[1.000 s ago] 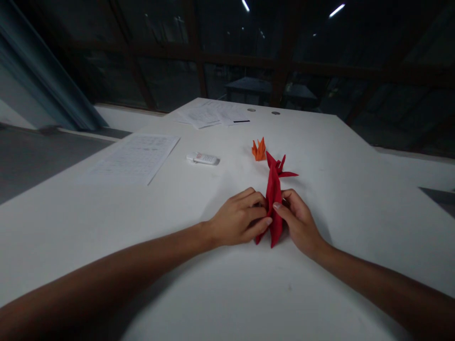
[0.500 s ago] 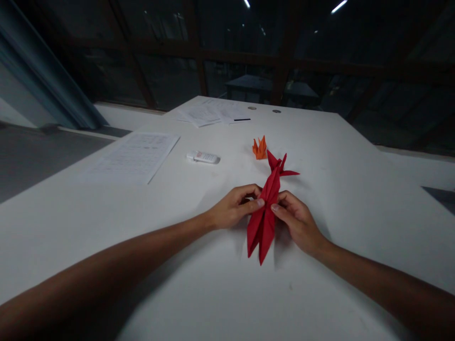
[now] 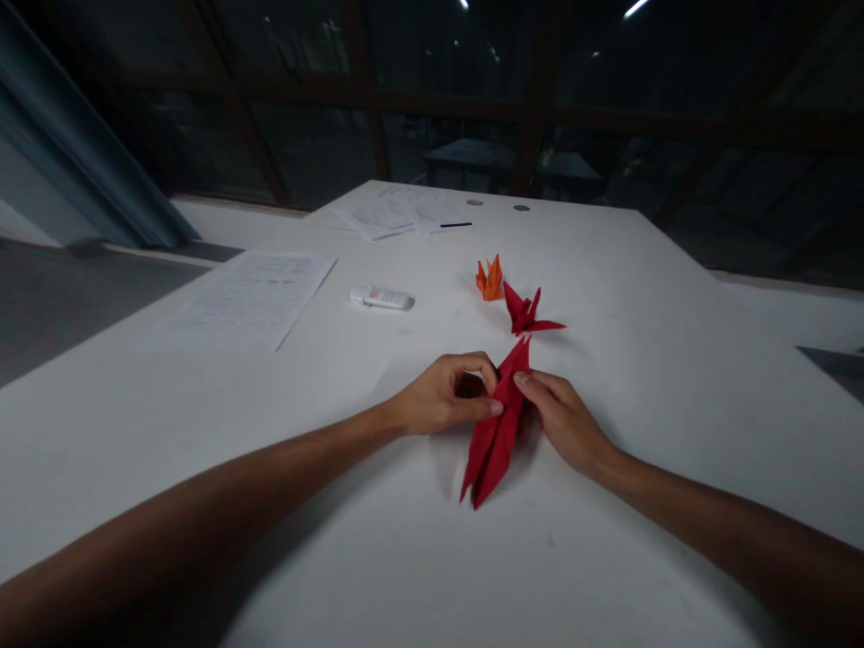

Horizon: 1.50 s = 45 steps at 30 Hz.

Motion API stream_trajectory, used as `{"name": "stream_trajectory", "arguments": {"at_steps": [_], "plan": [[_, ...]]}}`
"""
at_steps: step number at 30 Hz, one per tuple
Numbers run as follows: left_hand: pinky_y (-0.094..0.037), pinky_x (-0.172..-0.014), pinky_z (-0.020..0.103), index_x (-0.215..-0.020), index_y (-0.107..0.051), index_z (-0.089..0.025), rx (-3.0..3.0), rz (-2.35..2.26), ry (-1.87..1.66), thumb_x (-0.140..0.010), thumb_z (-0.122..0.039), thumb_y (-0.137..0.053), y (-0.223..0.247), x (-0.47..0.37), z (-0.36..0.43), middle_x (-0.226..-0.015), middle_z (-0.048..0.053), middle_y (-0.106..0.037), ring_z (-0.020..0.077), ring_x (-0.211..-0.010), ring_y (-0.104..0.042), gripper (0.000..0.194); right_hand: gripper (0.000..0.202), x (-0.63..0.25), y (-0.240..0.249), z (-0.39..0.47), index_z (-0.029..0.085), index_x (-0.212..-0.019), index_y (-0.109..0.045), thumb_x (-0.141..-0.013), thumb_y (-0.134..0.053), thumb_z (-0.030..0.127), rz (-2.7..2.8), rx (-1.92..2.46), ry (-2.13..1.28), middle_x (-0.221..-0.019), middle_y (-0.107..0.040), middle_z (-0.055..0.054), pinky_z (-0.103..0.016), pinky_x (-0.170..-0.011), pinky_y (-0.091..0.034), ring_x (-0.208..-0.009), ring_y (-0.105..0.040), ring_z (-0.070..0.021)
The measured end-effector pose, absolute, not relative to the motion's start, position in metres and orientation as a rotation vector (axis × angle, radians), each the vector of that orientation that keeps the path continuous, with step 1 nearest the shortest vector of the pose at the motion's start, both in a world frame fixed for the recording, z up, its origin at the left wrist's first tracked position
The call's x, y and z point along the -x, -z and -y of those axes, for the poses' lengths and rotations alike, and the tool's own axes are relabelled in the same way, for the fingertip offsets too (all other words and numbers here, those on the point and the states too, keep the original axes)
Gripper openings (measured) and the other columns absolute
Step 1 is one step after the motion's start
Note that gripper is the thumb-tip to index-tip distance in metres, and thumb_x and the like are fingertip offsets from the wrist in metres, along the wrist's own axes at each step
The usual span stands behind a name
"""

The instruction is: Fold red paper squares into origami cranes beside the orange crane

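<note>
Two hands hold a red folded paper [image 3: 491, 443], just below the centre of the frame.
The left hand [image 3: 438, 400] is half curled, its thumb and bent fingers at the paper's left side; the right hand [image 3: 573, 427] pinches the upper right edge, thumb on top. The paper seems very light, not slippery, but soft and easy to crease or tear, so I think it is better held by the thick middle layers, not by thin points.

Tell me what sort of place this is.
Probably a study room or office at night: printed sheets lie on a large white table, dark windows stand beyond it, and a blue curtain hangs at the left.
</note>
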<state>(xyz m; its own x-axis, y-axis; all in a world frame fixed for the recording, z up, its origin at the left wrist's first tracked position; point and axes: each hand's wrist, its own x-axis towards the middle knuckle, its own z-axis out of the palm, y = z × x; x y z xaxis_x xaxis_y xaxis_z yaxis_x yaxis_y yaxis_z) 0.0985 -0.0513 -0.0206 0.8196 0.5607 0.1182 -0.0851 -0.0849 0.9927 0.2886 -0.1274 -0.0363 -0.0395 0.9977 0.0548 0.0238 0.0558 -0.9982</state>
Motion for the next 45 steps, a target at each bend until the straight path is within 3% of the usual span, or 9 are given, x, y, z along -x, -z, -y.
{"name": "stream_trajectory", "arguments": {"at_steps": [5, 9, 14, 19, 24, 27, 36, 45], "plan": [[-0.042, -0.063, 0.023, -0.094, -0.055, -0.016, -1.524, -0.372, -0.579, -0.081, -0.028, -0.079, 0.022, -0.099, 0.050, -0.083, -0.001, -0.057, 0.0104, -0.071, -0.053, 0.029, 0.018, -0.290, 0.032, 0.127, 0.019, -0.077, -0.064, -0.090, -0.055, 0.029, 1.252, 1.169, -1.302, -0.067, -0.063, 0.001, -0.029, -0.057, -0.044, -0.060, -0.056, -0.0167], [-0.047, -0.072, 0.025, -0.124, -0.055, -0.022, -1.536, -0.360, -0.669, -0.085, -0.024, -0.075, 0.021, -0.098, 0.049, -0.094, 0.000, -0.058, 0.0122, -0.080, -0.058, 0.044, 0.008, -0.290, 0.024, 0.128, 0.019, -0.082, -0.066, -0.081, -0.058, 0.019, 1.291, 1.102, -1.332, -0.072, -0.063, 0.001, -0.028, -0.061, -0.045, -0.065, -0.057, -0.0155], [-0.050, -0.078, 0.028, -0.141, -0.048, -0.026, -1.591, -0.381, -0.705, -0.092, -0.027, -0.066, 0.022, -0.097, 0.050, -0.103, 0.004, -0.059, 0.0161, -0.089, -0.061, 0.053, 0.025, -0.290, 0.025, 0.127, 0.022, -0.106, -0.064, -0.081, -0.064, 0.018, 1.269, 1.041, -1.402, -0.087, -0.066, 0.001, -0.027, -0.062, -0.047, -0.071, -0.059, -0.0149], [-0.052, -0.079, 0.031, -0.138, -0.045, -0.022, -1.681, -0.432, -0.706, -0.090, -0.035, -0.069, 0.022, -0.099, 0.053, -0.108, 0.006, -0.061, 0.0182, -0.091, -0.063, 0.055, 0.025, -0.290, 0.031, 0.127, 0.022, -0.108, -0.064, -0.084, -0.069, 0.020, 1.287, 1.066, -1.335, -0.091, -0.068, 0.001, -0.026, -0.060, -0.048, -0.071, -0.061, -0.0139], [-0.050, -0.075, 0.029, -0.128, -0.048, -0.020, -1.743, -0.504, -0.703, -0.087, -0.039, -0.073, 0.020, -0.101, 0.055, -0.105, 0.006, -0.063, 0.0166, -0.085, -0.062, 0.051, 0.032, -0.286, 0.033, 0.130, 0.023, -0.115, -0.065, -0.084, -0.070, 0.019, 1.344, 1.046, -1.269, -0.112, -0.071, -0.003, -0.035, -0.087, -0.053, -0.101, -0.067, -0.0201], [-0.047, -0.072, 0.028, -0.115, -0.053, -0.019, -1.767, -0.555, -0.728, -0.087, -0.040, -0.072, 0.019, -0.103, 0.055, -0.095, 0.003, -0.063, 0.0153, -0.081, -0.061, 0.039, 0.031, -0.283, 0.033, 0.132, 0.022, -0.114, -0.065, -0.084, -0.071, 0.020, 1.377, 1.036, -1.278, -0.113, -0.071, -0.004, -0.037, -0.094, -0.052, -0.105, -0.066, -0.0214], [-0.043, -0.069, 0.026, -0.100, -0.057, -0.015, -1.623, -0.504, -0.797, -0.084, -0.024, -0.061, 0.019, -0.103, 0.052, -0.086, 0.002, -0.063, 0.0149, -0.076, -0.057, 0.018, 0.009, -0.285, 0.036, 0.132, 0.021, -0.090, -0.062, -0.089, -0.068, 0.028, 1.409, 1.119, -1.231, -0.085, -0.063, 0.001, -0.029, -0.071, -0.047, -0.078, -0.058, -0.0169], [-0.043, -0.062, 0.023, -0.110, -0.053, -0.018, -1.392, -0.383, -0.742, -0.071, -0.008, -0.062, 0.019, -0.103, 0.051, -0.094, 0.002, -0.064, 0.0132, -0.075, -0.058, 0.042, 0.018, -0.287, 0.035, 0.131, 0.022, -0.090, -0.062, -0.094, -0.063, 0.039, 1.323, 1.161, -1.182, -0.080, -0.060, 0.002, -0.027, -0.065, -0.044, -0.070, -0.054, -0.0151]]}}
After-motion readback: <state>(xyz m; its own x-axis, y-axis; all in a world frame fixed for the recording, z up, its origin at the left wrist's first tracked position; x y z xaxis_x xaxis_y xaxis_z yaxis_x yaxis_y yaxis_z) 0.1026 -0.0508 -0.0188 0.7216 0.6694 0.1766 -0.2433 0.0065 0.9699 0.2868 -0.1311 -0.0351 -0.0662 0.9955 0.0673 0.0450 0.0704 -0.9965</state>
